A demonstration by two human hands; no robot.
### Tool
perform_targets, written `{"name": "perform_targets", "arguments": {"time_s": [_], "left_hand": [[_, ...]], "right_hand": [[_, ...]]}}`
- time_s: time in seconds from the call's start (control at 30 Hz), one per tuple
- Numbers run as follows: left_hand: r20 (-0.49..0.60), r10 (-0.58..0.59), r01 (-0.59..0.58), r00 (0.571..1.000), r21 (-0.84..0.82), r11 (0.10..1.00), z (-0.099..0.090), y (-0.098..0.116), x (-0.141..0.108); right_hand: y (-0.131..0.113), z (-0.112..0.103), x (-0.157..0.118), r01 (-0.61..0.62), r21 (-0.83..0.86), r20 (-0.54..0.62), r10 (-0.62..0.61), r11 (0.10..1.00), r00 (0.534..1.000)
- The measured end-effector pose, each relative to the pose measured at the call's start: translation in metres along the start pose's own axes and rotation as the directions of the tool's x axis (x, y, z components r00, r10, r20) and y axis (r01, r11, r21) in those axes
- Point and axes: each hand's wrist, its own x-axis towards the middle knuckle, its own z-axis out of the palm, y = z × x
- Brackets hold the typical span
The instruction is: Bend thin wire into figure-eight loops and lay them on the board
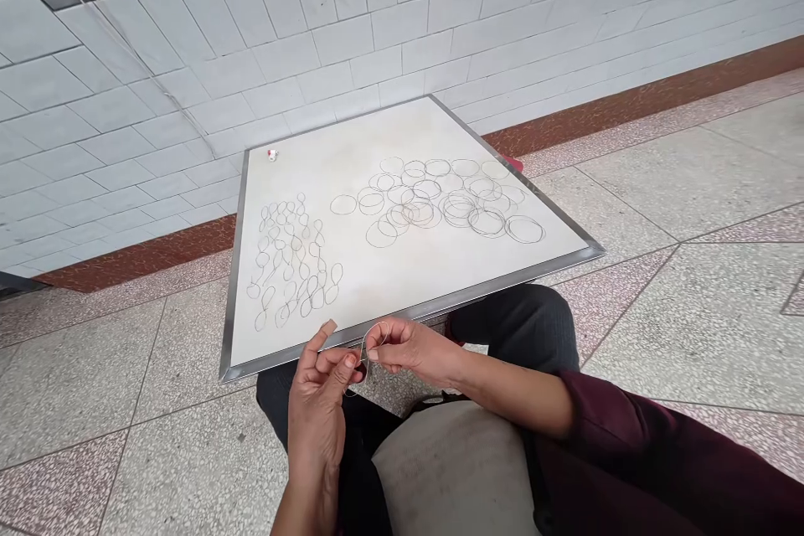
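Both hands meet just below the near edge of the board, over the lap. A thin wire loop (375, 325) is pinched between them, part of it hidden by the fingers. My left hand (322, 389) grips it with thumb and fingertips, while its index finger, with a tan wrapping on the tip, points up. My right hand (408, 347) pinches the wire from the other side. On the white board (364, 293) lie several round wire rings (427, 205), overlapping at the right. Several wires twisted into figure-eight shapes (289, 255) are spread at the left.
A small red-and-white object (272, 155) sits in the board's far left corner. The board's metal rim (408, 311) runs just beyond the hands. Behind it stands a white tiled wall (352, 42) with a barred window at upper left. Speckled floor (188, 368) surrounds the board.
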Motion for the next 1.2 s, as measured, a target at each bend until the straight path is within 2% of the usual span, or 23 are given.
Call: {"name": "perform_targets", "arguments": {"time_s": [0.27, 0.53, 0.7, 0.83, 0.97, 1.2], "left_hand": [[0.173, -0.202, 0.199, 0.964, 0.036, 0.979, -0.005, 0.001, 0.003], [0.224, -0.227, 0.199, 0.948, 0.14, 0.97, -0.006, -0.001, 0.003], [0.202, -0.19, 0.173, 0.961, 0.099, 0.98, -0.001, 0.0, -0.002], [0.183, -0.153, 0.138, 0.971, 0.096, 0.986, 0.002, -0.005, -0.003], [0.194, -0.075, 0.048, 0.978, 0.14, 0.989, 0.0, -0.008, -0.003], [0.194, 0.002, -0.053, 0.981, 0.258, 0.965, -0.004, -0.012, -0.003]], "right_hand": [[-0.003, -0.005, -0.002, -0.024, -0.103, 0.068, 0.031, 0.994, 0.997], [-0.015, -0.007, -0.006, -0.006, -0.188, 0.153, 0.036, 0.982, 0.988], [-0.018, -0.009, -0.009, -0.001, -0.263, 0.158, 0.044, 0.965, 0.987], [-0.019, -0.008, -0.009, -0.022, -0.286, 0.11, 0.056, 0.958, 0.992], [-0.02, -0.006, -0.009, -0.056, -0.312, 0.073, 0.083, 0.948, 0.994], [-0.016, -0.004, -0.006, 0.001, -0.423, 0.051, 0.022, 0.906, 0.998]]}}
